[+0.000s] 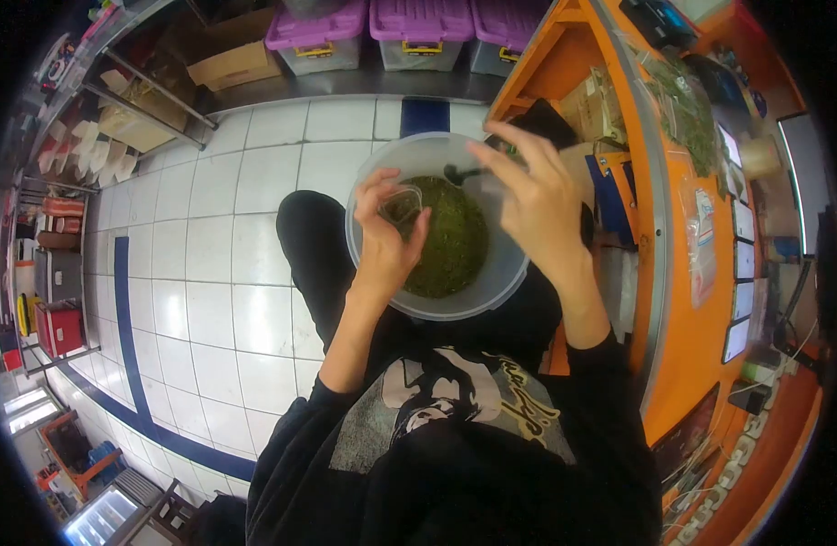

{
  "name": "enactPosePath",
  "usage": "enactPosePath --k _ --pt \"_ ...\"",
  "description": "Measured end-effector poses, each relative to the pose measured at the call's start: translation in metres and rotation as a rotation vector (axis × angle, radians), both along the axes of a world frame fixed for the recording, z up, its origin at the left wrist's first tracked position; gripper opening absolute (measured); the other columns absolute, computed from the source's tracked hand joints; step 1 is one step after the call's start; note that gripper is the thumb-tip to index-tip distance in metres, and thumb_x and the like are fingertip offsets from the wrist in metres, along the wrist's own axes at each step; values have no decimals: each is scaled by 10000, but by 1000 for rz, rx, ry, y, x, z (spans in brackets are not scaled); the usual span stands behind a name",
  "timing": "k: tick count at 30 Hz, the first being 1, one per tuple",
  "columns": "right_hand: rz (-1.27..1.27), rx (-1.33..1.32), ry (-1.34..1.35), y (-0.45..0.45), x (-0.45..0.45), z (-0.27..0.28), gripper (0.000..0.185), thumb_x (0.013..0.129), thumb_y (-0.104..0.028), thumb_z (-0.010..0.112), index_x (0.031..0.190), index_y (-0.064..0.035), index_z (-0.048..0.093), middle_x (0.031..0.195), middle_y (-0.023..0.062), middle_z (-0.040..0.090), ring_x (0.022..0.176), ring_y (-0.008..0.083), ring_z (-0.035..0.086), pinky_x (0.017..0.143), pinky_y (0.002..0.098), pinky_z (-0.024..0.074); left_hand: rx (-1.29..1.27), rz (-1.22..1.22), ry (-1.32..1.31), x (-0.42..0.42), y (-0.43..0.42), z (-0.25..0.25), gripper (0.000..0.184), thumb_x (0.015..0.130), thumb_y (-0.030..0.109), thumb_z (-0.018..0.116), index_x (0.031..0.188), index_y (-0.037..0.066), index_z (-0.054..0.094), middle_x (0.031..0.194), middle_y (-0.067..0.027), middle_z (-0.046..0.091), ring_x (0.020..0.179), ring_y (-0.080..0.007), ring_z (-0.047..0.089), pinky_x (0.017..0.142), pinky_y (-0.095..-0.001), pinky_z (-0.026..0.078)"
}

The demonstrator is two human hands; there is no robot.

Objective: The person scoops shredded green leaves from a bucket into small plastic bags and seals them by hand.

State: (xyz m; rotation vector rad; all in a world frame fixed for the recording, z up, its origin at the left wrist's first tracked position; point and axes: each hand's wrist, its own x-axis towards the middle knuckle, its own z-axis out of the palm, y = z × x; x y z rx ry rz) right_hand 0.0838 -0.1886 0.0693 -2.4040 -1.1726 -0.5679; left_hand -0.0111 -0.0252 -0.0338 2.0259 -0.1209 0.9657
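A large translucent tub [507,288] rests between my legs, with crumbled green dried herb [450,241] in its bottom. My left hand [386,232] is over the tub's left side, its fingers wrapped round a small clear plastic cup [404,206]. Some of the cup is hidden by my fingers, and I cannot tell how much is inside. My right hand [538,205] is raised over the tub's right side, fingers stretched and apart, with nothing visible in them. Between the hands, a dark scoop or spoon [455,175] lies against the herb, its handle pointing toward the right rim.
An orange workbench [678,337] stands close on my right, carrying bags and several phone-like devices [739,337]. Grey bins with purple lids [418,23] line the far side. Metal shelving [150,96] holds boxes at left, beyond white floor tiles [209,314].
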Motion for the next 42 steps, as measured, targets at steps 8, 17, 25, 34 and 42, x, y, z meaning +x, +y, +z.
enactPosePath --k 8,17,25,34,42 --pt "278 81 471 16 -20 -35 137 773 -102 701 906 -107 668 1007 48 604 887 274 617 712 395 498 8 -50 -10 6 -2 5 657 712 -138 720 1183 46 301 1189 -215 471 1011 -258 575 860 -345 508" --pt "207 459 640 1 -12 -45 139 797 25 685 932 2 659 834 91 674 762 179 664 697 284 508 -945 -256 324 -7 5 12 415 873 -37 643 1193 27 388 989 -171 672 958 -196 650 847 -287 506" --pt "125 615 551 -5 -21 -64 176 780 -16 705 934 -9 618 843 87 668 804 183 676 734 279 511 -877 -130 417 -4 -5 9 444 892 -3 638 1131 48 267 1010 -233 666 964 -208 639 862 -280 485" --pt "120 640 624 -6 -26 -61 177 775 -9 692 901 -25 568 824 100 650 782 271 664 702 315 503 -764 -204 314 -2 -18 12 491 899 -29 612 1089 93 176 984 -206 617 917 -191 608 829 -275 483" --pt "151 631 648 -6 -28 -65 196 766 -13 697 880 -32 539 784 97 630 744 283 652 662 328 499 -612 -275 300 0 -23 10 494 894 -72 582 1087 94 158 982 -187 579 907 -182 594 812 -259 473"
